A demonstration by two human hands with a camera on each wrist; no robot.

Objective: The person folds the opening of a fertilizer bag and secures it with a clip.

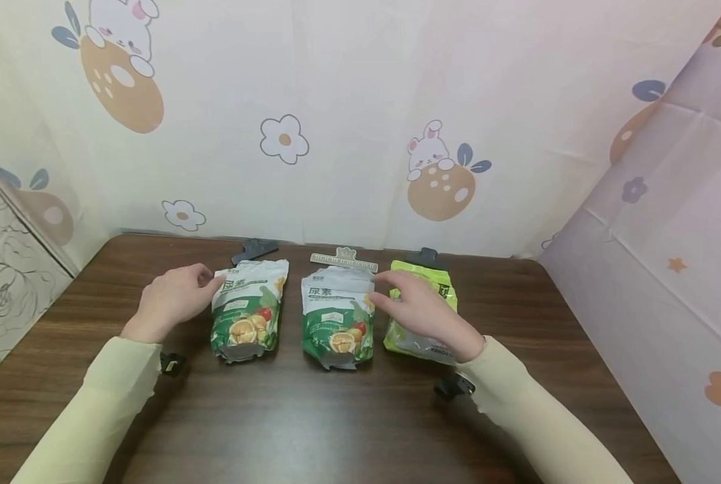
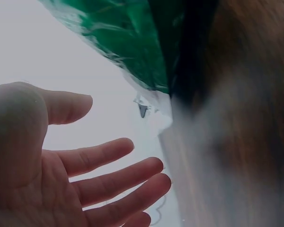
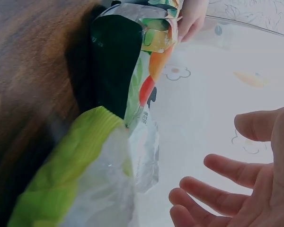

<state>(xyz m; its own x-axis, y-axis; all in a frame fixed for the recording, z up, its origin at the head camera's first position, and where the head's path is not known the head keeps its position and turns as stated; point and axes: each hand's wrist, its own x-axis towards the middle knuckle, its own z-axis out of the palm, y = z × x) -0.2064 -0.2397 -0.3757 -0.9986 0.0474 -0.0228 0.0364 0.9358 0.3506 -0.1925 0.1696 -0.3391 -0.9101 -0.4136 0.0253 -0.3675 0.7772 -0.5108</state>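
Tabletop, dark wood grain, spread before you, backed by pale printed cloth with rabbits, fruit and flowers.

Left bag: white above, green below, printed with oranges, red fruit and leaves; crumpled top edge. It lies nearest your left hand.

Middle bag: same print and colours, set between the other two, with a gap on either side.

Yellow-green bag: right end of the row, partly hidden by your right hand in the head view.

Behind the bags, one apiece: black clip at the left, pale ridged clip just behind the middle, dark grey clip at the right.

Left hand: yours, released, fingers loosely spread, grasping nothing. It sits just beside the left bag's outer edge; the left wrist view shows space between your fingertips and the bag.

Right hand: also released, thumb and fingers apart, grasping nothing. You hold it over the yellow-green bag, fingertips pointing toward the middle bag's upper corner; the right wrist view shows it clear of the bags.

Sleeves, pale yellow, cover both your forearms; a small black device sits at your left wrist, a second black device at your right.
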